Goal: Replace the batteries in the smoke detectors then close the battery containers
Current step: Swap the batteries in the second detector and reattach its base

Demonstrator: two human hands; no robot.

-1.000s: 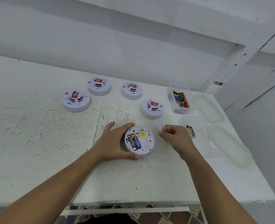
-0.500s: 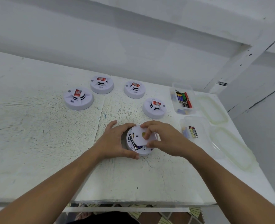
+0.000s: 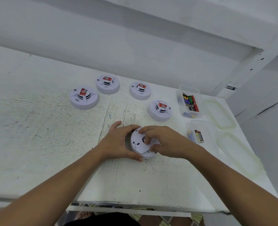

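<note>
Now the battery cover (image 3: 141, 148) hides the batteries. Base-up smoke detector (image 3: 135, 141) lies on the table (image 3: 37, 144). The left hand (image 3: 117, 143) curls round its left rim, and the right hand (image 3: 166, 142) pinches the cover with bent fingers. Four detectors (image 3: 159, 110) stand beyond it, with battery tubs (image 3: 189, 89) to its right.

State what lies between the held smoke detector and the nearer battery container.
In the head view, the right hand lies there, fingers on the held smoke detector, wrist near the nearer battery container.
</note>
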